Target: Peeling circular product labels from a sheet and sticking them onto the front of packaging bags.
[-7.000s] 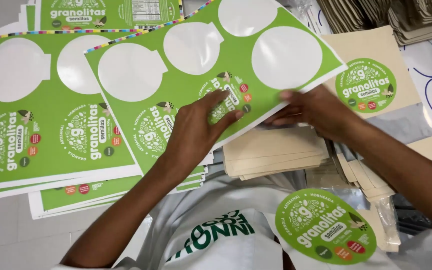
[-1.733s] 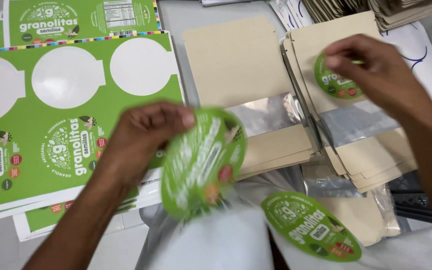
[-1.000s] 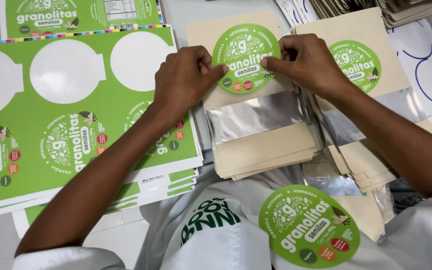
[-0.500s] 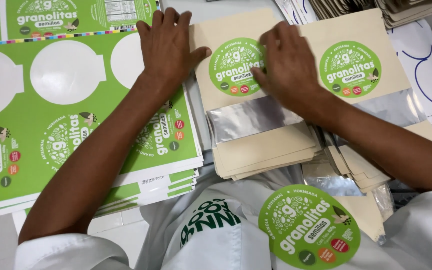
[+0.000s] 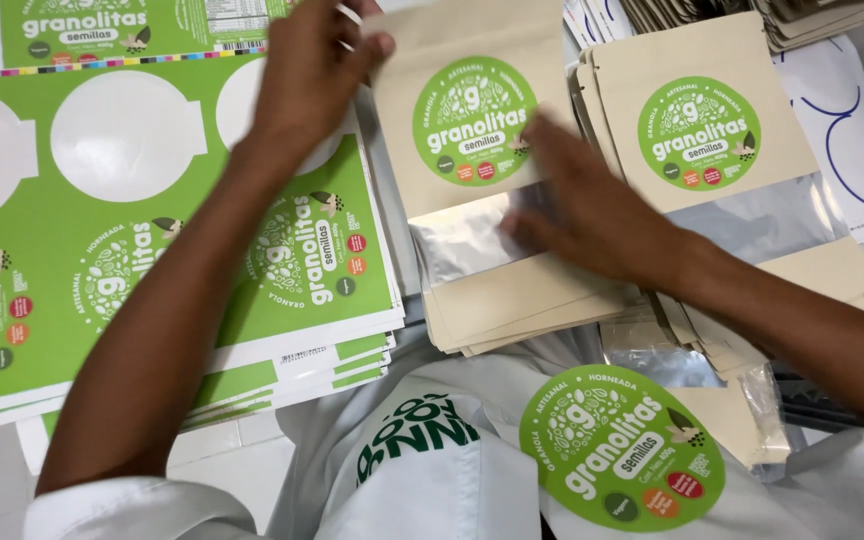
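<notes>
Now left hand point(image 5: 312, 70) gripping pouch point(image 5: 452, 190) corner, right hand point(image 5: 592, 210) flat below sticker point(image 5: 474, 120)

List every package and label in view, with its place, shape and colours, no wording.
Pouch under both hands: centre, tan, silver window, left hand at its top corner, right hand on it.
Its round label: green and white.
Second pouch: right, tan, same round label.
Label sheets: left stack, green with white round gaps.
Loose round label: bottom, on white clothing.
</notes>
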